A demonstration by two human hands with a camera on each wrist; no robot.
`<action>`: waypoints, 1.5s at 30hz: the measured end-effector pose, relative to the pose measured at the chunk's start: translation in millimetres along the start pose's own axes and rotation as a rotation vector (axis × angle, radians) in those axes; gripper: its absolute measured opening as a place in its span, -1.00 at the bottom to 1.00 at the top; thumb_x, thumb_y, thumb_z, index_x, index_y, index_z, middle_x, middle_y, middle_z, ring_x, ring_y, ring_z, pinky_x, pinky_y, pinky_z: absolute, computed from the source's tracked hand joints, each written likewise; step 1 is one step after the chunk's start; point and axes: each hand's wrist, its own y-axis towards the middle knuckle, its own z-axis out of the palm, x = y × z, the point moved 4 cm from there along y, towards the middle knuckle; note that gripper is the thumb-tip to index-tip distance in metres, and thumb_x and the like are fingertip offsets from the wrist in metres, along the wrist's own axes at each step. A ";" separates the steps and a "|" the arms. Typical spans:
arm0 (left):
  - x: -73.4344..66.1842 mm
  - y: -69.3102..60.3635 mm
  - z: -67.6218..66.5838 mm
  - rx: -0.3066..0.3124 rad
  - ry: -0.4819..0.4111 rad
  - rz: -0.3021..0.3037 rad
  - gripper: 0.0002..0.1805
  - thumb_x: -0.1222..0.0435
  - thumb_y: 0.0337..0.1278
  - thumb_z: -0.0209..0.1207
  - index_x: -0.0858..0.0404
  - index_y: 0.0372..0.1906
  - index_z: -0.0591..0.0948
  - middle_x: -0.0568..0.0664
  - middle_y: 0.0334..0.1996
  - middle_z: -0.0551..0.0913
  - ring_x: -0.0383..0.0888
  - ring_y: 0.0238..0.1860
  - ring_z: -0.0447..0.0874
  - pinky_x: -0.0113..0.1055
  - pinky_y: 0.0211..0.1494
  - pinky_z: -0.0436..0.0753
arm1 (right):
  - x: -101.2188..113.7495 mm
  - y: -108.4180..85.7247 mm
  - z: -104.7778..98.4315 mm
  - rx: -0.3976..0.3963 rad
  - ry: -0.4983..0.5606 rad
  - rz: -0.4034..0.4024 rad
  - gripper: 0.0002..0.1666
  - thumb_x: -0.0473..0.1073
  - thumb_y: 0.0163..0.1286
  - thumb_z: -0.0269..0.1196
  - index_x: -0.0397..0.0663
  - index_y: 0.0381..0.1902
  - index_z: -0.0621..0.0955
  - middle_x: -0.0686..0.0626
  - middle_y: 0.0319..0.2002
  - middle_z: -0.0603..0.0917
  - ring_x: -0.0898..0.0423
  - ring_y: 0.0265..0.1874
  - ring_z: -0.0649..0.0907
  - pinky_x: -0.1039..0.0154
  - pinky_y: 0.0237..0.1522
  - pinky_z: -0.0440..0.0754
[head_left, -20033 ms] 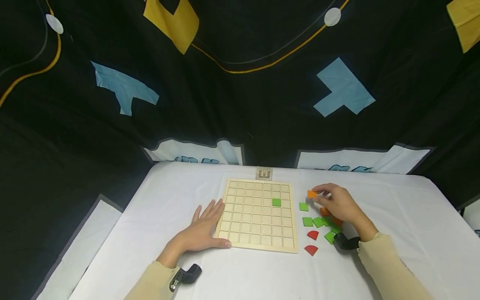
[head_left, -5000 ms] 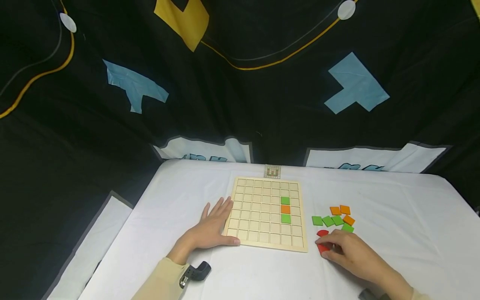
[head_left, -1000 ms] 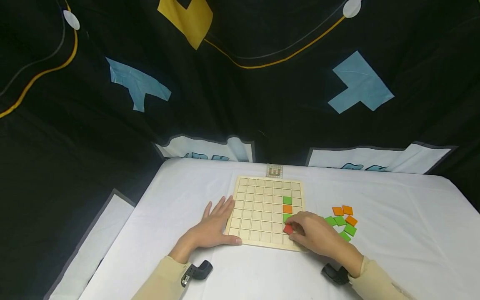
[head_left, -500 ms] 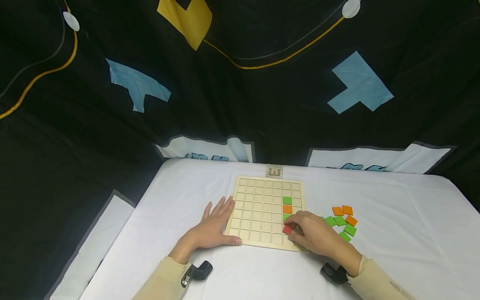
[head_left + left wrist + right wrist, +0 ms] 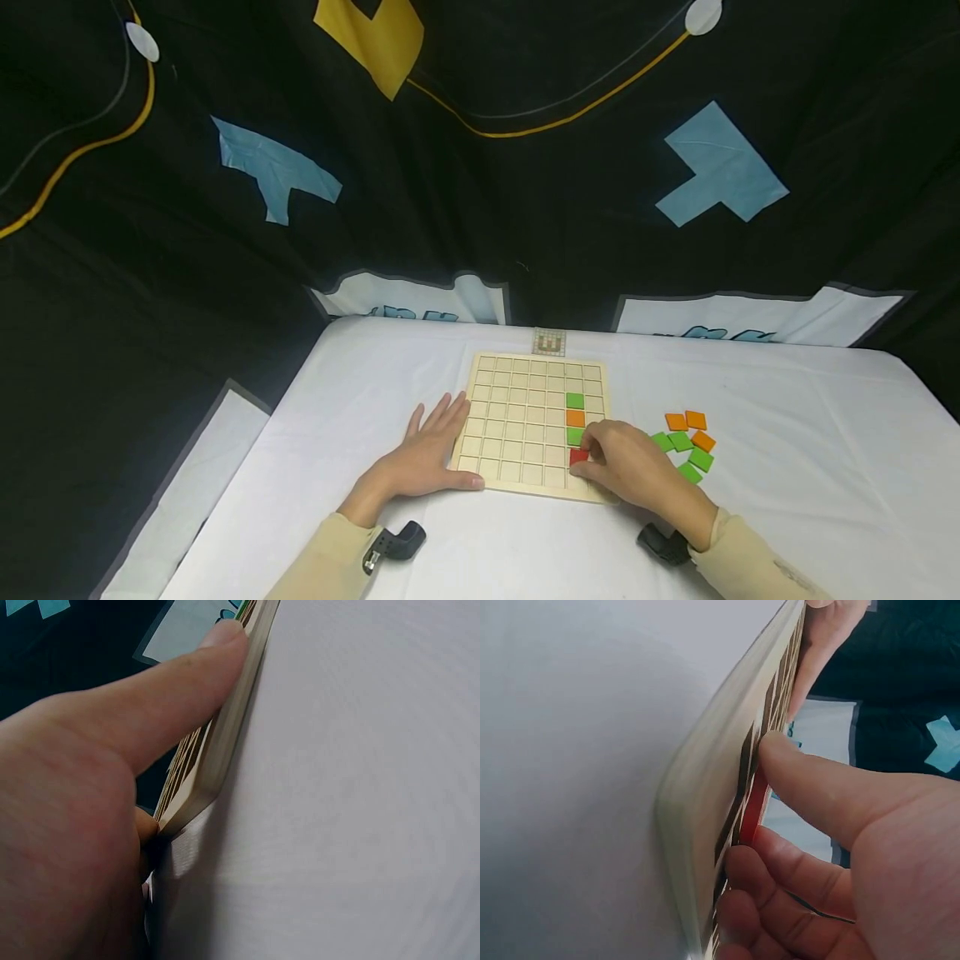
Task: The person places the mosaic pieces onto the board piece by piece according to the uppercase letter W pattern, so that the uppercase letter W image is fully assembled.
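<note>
A pale wooden grid board (image 5: 517, 425) lies on the white cloth. Down one column near its right side run a green square (image 5: 574, 401), an orange square (image 5: 575, 418), another green square (image 5: 574, 436) and a red piece (image 5: 578, 456). My right hand (image 5: 637, 467) has thumb and fingers around the red piece at the board's surface; the right wrist view shows the red piece (image 5: 754, 806) between them. My left hand (image 5: 412, 462) lies spread along the board's left edge, its thumb on the near left corner. In the left wrist view that thumb (image 5: 172, 697) rests on the board's rim (image 5: 225, 735).
Right of the board lie loose orange tiles (image 5: 696, 420) and several green tiles (image 5: 701, 459), some partly behind my right hand. A small patterned square (image 5: 549, 342) touches or nearly touches the board's far edge. A black curtain (image 5: 480, 217) hangs behind the table.
Since half a second ago the red piece has turned straighter and shifted slightly right, with my right fingers around it. Earlier, the hand was at the loose red pieces. My left hand keeps its place.
</note>
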 end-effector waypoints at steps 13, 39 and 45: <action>-0.8 -0.1 -0.6 0.009 0.001 -0.017 0.35 -0.38 -0.03 0.26 0.33 0.61 -0.11 0.11 0.63 -0.21 0.08 0.61 -0.41 0.19 0.52 -0.45 | -5.2 -3.4 -2.3 -0.027 0.048 -0.020 -0.78 -0.12 0.16 0.52 0.03 -0.24 0.73 0.22 -0.41 0.59 0.24 -0.40 0.50 0.26 -0.27 0.57; -1.6 -0.4 -1.3 -0.003 -0.012 -0.016 0.35 -0.38 -0.04 0.28 0.32 0.61 -0.09 0.10 0.63 -0.19 0.08 0.61 -0.38 0.21 0.52 -0.44 | -4.3 0.7 -1.6 -0.047 0.037 -0.088 -0.88 -0.21 0.22 0.48 0.05 -0.27 0.76 0.22 -0.36 0.65 0.24 -0.39 0.49 0.24 -0.25 0.56; -1.6 0.2 -1.4 -0.013 -0.016 -0.003 0.34 -0.35 -0.04 0.29 0.36 0.60 -0.08 0.15 0.62 -0.17 0.12 0.61 -0.35 0.23 0.52 -0.41 | -4.5 2.5 -0.6 -0.049 0.038 -0.094 -0.88 -0.22 0.22 0.48 0.06 -0.28 0.75 0.23 -0.38 0.63 0.25 -0.40 0.49 0.23 -0.24 0.57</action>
